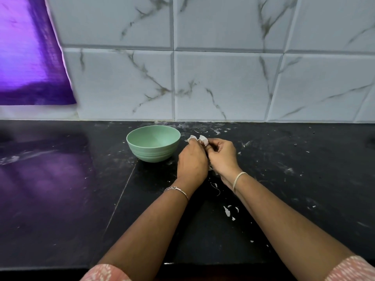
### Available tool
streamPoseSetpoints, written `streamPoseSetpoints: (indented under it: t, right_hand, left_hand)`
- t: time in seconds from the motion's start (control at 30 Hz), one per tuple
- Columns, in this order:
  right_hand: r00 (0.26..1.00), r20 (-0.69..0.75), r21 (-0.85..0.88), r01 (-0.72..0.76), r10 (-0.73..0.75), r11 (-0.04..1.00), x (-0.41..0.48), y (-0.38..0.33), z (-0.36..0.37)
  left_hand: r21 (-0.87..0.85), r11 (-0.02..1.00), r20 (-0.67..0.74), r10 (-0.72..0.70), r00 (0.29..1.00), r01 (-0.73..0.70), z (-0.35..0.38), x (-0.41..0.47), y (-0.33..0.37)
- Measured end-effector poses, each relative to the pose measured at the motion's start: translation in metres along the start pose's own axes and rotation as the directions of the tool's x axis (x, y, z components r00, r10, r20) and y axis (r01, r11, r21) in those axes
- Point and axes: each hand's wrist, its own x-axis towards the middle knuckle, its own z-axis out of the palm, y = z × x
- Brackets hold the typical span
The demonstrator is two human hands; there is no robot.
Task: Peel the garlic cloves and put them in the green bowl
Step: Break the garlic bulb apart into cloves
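Only one view, from a camera worn on the head; looking forward and down, across the black counter point(304, 179) toward the tiled wall point(223, 84) straight ahead; wide-angle, with the tile lines bending near the edges. Close to the work; forearms point(152, 230) entering from the bottom edge, sleeves point(105, 273) cut off at both bottom corners; left hand point(192, 161) and right hand point(222, 154) meeting on the garlic point(203, 139) near the centre, slightly below the middle; green bowl point(153, 147) just left of them; purple sheet point(30, 57) cut by the upper left edge.
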Motion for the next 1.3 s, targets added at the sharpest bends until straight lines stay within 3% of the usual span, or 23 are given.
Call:
streamPoseSetpoints:
  t: [0.57, 0.7, 0.87, 1.0, 1.17, 1.3]
  right_hand:
    - [0.999, 0.037, 0.074, -0.025, 0.023, 0.997, -0.003, -0.002, -0.002]
    - [0.998, 0.052, 0.117, -0.030, 0.024, 0.993, -0.003, -0.004, -0.003]
    - [0.990, 0.104, 0.277, -0.122, 0.097, 0.953, -0.006, -0.012, -0.005]
    - [0.973, 0.138, 0.370, -0.226, 0.188, 0.901, -0.008, -0.015, -0.009]
    - [0.966, 0.137, 0.405, -0.255, 0.218, 0.878, -0.010, -0.018, -0.009]
    - [0.968, 0.074, 0.353, -0.250, 0.240, 0.901, -0.012, -0.019, -0.002]
  left_hand:
    - [0.037, 0.999, -0.026, 0.027, 0.999, -0.026, 0.001, 0.001, -0.001]
    - [-0.057, 0.998, -0.011, -0.012, 1.000, 0.012, 0.002, -0.001, 0.000]
    - [-0.190, 0.976, 0.027, -0.102, 0.994, 0.105, -0.001, -0.001, -0.002]
    - [-0.254, 0.962, 0.054, -0.094, 0.994, 0.105, 0.002, 0.002, -0.004]
    - [-0.213, 0.968, 0.099, -0.111, 0.989, 0.130, 0.004, 0.002, -0.003]
    - [-0.145, 0.986, 0.039, -0.082, 0.996, 0.087, 0.003, -0.001, -0.002]
